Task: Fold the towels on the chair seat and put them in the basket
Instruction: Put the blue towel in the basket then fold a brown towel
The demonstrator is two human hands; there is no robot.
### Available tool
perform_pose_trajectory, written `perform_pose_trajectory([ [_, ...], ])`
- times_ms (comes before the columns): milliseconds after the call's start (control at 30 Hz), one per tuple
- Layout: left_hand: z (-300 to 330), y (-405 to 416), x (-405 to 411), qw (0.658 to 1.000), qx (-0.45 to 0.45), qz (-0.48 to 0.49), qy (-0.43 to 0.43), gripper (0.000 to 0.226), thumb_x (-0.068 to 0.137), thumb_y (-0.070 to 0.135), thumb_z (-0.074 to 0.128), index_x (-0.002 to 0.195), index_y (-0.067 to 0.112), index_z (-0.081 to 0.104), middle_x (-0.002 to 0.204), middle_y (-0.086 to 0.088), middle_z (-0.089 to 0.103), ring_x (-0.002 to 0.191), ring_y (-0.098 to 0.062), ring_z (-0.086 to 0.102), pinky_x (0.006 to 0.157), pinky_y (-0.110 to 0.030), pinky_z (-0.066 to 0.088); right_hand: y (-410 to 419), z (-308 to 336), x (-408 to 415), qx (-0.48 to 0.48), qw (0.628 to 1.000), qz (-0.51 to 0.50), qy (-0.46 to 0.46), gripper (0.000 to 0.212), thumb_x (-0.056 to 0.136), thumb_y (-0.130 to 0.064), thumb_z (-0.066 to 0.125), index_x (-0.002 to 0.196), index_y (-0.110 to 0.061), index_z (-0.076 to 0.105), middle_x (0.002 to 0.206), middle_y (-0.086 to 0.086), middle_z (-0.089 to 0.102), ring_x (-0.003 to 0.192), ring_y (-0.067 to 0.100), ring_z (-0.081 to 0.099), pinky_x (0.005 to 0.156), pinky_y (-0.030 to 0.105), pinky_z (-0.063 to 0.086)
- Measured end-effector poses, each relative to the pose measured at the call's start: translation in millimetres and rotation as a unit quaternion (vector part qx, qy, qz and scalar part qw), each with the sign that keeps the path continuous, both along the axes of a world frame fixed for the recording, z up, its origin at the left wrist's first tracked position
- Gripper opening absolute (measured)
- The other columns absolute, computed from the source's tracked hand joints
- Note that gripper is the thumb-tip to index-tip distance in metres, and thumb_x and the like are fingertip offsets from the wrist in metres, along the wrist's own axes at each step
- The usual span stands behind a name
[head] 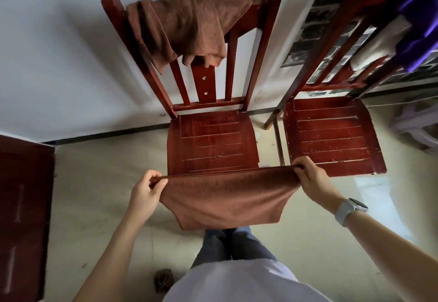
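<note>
We held the brown towel [225, 197] stretched in the air before the chair seat [211, 143], our left hand [147, 190] and right hand [310, 178] each pinching a top corner so it hung flat, seemingly already doubled, for folding; no basket showed
</note>
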State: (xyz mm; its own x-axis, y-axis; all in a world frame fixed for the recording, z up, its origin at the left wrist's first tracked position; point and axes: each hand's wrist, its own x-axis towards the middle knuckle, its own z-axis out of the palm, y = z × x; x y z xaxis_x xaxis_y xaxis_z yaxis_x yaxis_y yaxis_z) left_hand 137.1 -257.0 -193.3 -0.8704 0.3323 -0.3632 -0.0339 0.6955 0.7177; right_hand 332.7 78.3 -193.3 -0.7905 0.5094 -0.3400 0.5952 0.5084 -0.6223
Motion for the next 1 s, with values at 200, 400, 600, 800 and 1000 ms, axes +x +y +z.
perform_pose_trajectory([
  [200,-22,27,-39,1.0,-0.022,-0.015,0.012,0.006,0.084,0.003,0.06,0.088,0.001,0.057,0.082,-0.007,0.057,0.077,-0.021,0.051,0.062,-0.018,0.034,15,-19,-43,-0.037,0.997,-0.073,-0.007,0.011,0.087,-0.007,0.052,0.087,-0.017,0.056,0.068,-0.003,0.057,0.058,0.022,0.06,0.056,0.029,0.052],
  [400,-86,47,-96,0.997,-0.071,-0.035,0.001,0.009,0.08,0.009,0.066,0.079,0.014,0.059,0.079,0.0,0.061,0.073,-0.016,0.054,0.068,-0.021,0.034,46,-81,-110,0.019,0.997,-0.033,-0.064,0.011,0.079,-0.002,0.06,0.086,-0.005,0.067,0.08,0.006,0.061,0.077,0.022,0.055,0.069,0.019,0.034],
  [600,-159,70,-160,0.99,-0.091,-0.076,0.07,0.017,0.08,0.007,0.064,0.097,0.011,0.066,0.099,-0.01,0.068,0.091,-0.027,0.062,0.086,-0.041,0.049,76,-135,-170,0.067,0.995,0.025,-0.069,0.019,0.082,-0.004,0.059,0.098,-0.003,0.068,0.1,0.018,0.065,0.095,0.033,0.058,0.087,0.034,0.042],
  [800,-196,86,-192,0.98,-0.127,-0.08,0.133,0.01,0.081,0.011,0.064,0.091,0.01,0.068,0.096,-0.013,0.066,0.085,-0.032,0.062,0.079,-0.045,0.051,88,-172,-200,0.1,0.994,0.023,-0.037,0.02,0.083,-0.004,0.057,0.099,-0.005,0.069,0.102,0.017,0.065,0.094,0.031,0.058,0.086,0.032,0.041],
  [1000,-191,101,-207,0.964,-0.138,-0.033,0.224,0.014,0.084,0.012,0.061,0.096,0.01,0.068,0.1,-0.014,0.063,0.096,-0.033,0.056,0.074,-0.036,0.043,85,-181,-220,0.139,0.988,-0.043,0.041,0.019,0.08,-0.002,0.056,0.094,-0.003,0.069,0.097,0.016,0.063,0.087,0.027,0.058,0.073,0.013,0.033],
])
